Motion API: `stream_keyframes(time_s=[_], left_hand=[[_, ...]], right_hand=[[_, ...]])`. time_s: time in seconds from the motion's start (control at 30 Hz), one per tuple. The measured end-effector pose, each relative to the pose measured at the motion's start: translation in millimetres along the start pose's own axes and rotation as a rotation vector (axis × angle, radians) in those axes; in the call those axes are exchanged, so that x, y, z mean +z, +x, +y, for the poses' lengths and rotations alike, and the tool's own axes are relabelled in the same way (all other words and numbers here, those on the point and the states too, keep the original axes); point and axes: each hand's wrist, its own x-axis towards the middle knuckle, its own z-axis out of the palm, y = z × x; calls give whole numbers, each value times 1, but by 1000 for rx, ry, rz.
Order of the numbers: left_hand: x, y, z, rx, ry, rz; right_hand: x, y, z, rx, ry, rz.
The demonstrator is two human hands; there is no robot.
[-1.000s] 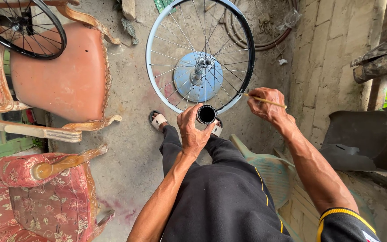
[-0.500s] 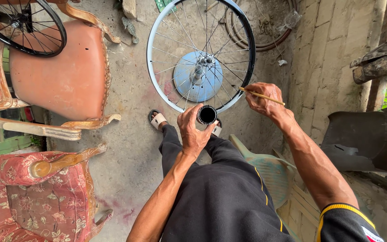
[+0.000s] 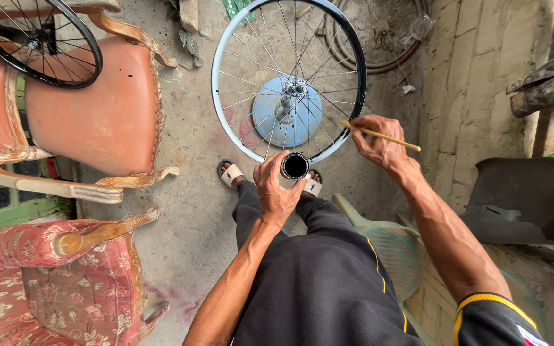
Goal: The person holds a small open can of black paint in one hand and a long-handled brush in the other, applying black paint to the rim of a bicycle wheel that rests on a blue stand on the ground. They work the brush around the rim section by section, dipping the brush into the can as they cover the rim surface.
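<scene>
At six o'clock of the silver wheel [image 3: 288,80], our left hand [image 3: 276,192] grips a small black tin [image 3: 295,166]. At four o'clock of its rim, our right hand [image 3: 379,142] pinches a thin wooden stick [image 3: 383,136].

An orange padded armchair [image 3: 97,109] with a carved wooden frame is standing at the far left, and a black spoked wheel [image 3: 36,38] is resting on its seat. Near left, a red floral armchair [image 3: 65,275] is sitting on the concrete floor [image 3: 187,192]. A green plastic chair [image 3: 386,250] is showing at the near right. A brick wall [image 3: 476,83] is running along the right, with a hose coil [image 3: 386,45] lying at its foot.
</scene>
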Motion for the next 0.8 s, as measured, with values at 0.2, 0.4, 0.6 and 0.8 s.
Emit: stream_keyframes(time_s=[0.2,0.4,0.6,0.8], left_hand=[[-3,0,1,3,3,-2],[-6,0,-1,13,17,-4],[-10,-2,-4,2,23,16],[-14,-7,-4,-34,19,36]], right_hand=[[27,5,-5,-54,243,213],[54,11,0,181,617,164],[70,25,3,213,893,151],[72,36,-2,198,924,128]])
